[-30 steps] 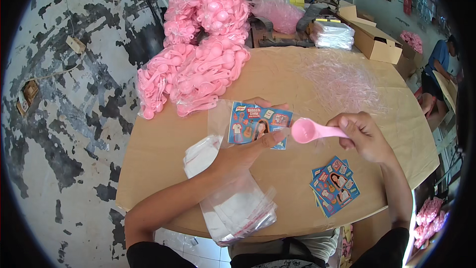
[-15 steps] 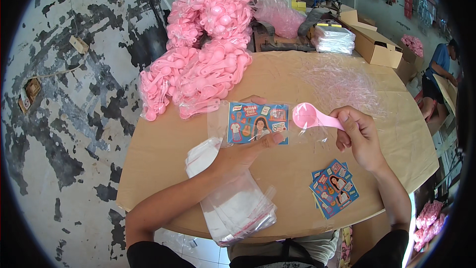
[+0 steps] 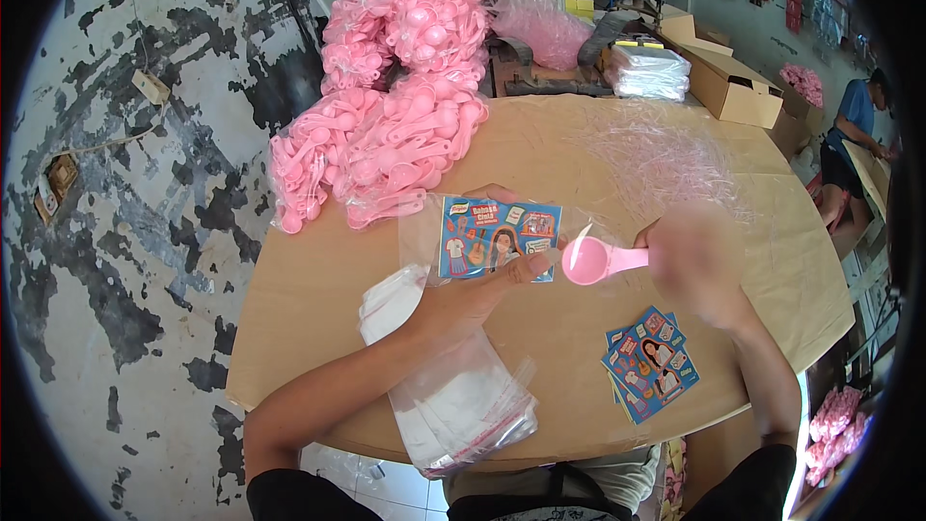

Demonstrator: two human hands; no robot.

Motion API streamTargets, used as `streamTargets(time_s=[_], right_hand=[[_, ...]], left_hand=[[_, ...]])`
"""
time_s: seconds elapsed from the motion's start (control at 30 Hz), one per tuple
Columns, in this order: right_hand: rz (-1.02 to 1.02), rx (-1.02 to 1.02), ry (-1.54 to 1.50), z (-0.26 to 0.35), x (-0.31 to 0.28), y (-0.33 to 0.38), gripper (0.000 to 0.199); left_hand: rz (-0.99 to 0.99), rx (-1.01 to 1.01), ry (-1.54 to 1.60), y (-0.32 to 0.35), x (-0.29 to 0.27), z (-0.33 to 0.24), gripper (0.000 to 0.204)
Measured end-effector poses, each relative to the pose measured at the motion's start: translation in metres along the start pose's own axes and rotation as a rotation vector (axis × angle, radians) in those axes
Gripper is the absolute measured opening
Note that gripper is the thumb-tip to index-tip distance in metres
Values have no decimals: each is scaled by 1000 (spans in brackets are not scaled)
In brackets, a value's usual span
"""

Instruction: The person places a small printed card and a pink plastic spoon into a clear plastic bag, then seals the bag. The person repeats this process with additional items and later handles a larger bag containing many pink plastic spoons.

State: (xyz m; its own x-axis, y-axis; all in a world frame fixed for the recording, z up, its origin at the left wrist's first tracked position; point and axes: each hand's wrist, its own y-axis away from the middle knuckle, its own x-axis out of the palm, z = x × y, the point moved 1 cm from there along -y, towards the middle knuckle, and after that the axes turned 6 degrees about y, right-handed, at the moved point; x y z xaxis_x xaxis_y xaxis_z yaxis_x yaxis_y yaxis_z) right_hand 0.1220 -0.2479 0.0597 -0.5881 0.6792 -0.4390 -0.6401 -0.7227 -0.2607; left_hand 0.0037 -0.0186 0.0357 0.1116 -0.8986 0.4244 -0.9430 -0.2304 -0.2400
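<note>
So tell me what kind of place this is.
Probably a small packing workshop. A big heap of pink plastic scoops lies on the brown-paper-covered table, a stack of clear plastic bags sits by the left hand, and open cardboard boxes stand behind.

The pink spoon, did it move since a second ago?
Yes. The right hand carried the pink spoon leftward, to the open end of the clear bag with the picture card inside. The left hand kept its hold on that bag. The pile of pink spoons, card stack and empty bags stayed put.
</note>
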Motion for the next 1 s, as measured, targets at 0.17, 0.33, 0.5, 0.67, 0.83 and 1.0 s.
streamTargets(time_s=[0.17,0.33,0.5,0.67,0.83,1.0], right_hand=[[90,-43,-151,0,10,3,37],[-70,-18,-101,3,8,3,37],[-130,-33,-179,0,-2,1,37],[-50,-39,-55,2,0,2,36],[120,-126,-92,3,13,5,31],[112,-216,67,2,21,4,19]], left_hand=[[95,46,-62,0,1,0,55],[67,54,-24,1,3,0,57],[102,-13,-35,2,1,-2,62],[90,72,-40,5,5,-1,60],[87,-2,-45,6,9,-3,67],[89,-52,-63,7,8,-4,69]])
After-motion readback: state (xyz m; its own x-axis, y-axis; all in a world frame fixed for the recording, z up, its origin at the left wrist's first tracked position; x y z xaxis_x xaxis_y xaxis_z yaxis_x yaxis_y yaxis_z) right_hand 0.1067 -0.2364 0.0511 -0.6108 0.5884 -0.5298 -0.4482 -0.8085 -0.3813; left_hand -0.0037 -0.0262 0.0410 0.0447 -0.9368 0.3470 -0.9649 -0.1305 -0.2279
